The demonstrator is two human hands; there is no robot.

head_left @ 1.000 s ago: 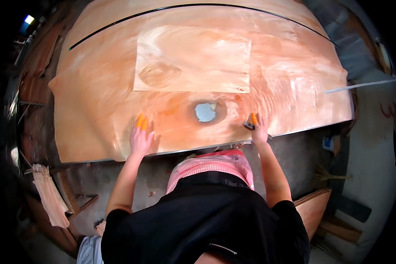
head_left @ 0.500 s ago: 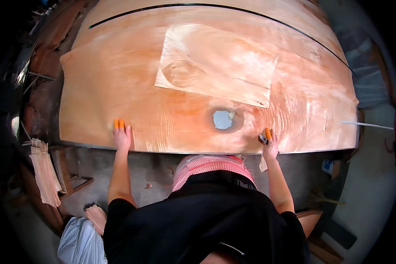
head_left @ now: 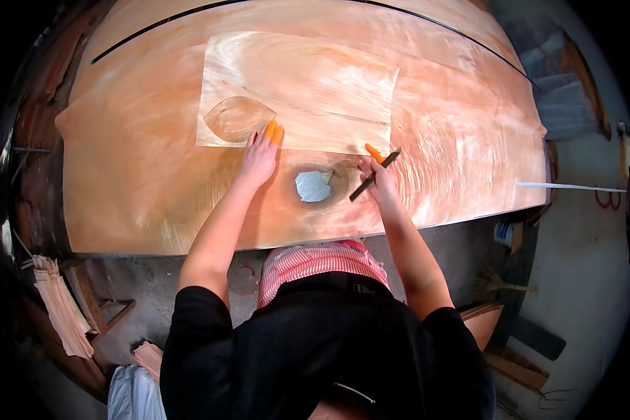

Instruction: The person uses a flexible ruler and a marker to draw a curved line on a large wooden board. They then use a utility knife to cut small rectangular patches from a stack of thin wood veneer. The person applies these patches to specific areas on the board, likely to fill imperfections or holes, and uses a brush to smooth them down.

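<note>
Hands: both have come in from the sheet's edge, now flanking the hole.
Left hand: lying flat, fingers together, on the pale patch at its 6 o'clock edge.
Right hand: gripping a dark blade.
Veneer sheet: glowing orange, wavy-grained.

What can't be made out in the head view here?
- Thin dark tool in the right hand: too small to tell its kind.
- What lies under the hole in the large veneer sheet: only a pale patch shows.
- Left hand palm: hidden, pressed on the smaller pale sheet's edge.
- Floor clutter at the lower left: dark, bent by the fisheye rim.
</note>
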